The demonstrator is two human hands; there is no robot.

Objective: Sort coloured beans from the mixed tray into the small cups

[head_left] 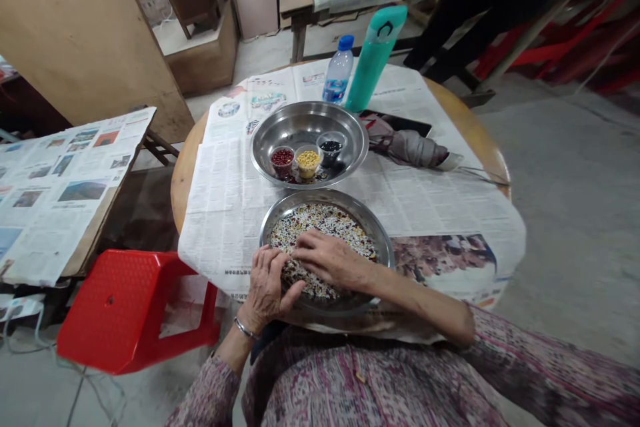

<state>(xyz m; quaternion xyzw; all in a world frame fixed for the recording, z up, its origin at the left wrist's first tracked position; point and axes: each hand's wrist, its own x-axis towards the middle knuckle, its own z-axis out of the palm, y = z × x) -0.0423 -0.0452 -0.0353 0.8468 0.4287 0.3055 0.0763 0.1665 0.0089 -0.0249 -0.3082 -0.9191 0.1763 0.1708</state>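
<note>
A shallow steel basin [386, 247] holds a mix of white grains with dark, red and yellow beans [325, 217]. My left hand [267, 283] lies over its left rim, palm down, fingers bent and thumb apart. Over the mix, my right hand [333, 260] reaches left; its bent fingers are close together near my left fingers, and what is at their tips is hidden. Behind stands a larger steel basin [300, 121]. Inside it are small clear cups of red beans [283, 159], yellow beans [308, 160] and black beans [331, 147], with some loose beans around them.
Newspaper [215, 213] covers the round wooden table [493, 147]. A water bottle [338, 72], a teal flask [376, 60], a dark phone [407, 125] and a folded grey umbrella [415, 149] stand or lie at the back. A red stool [120, 307] is at the left.
</note>
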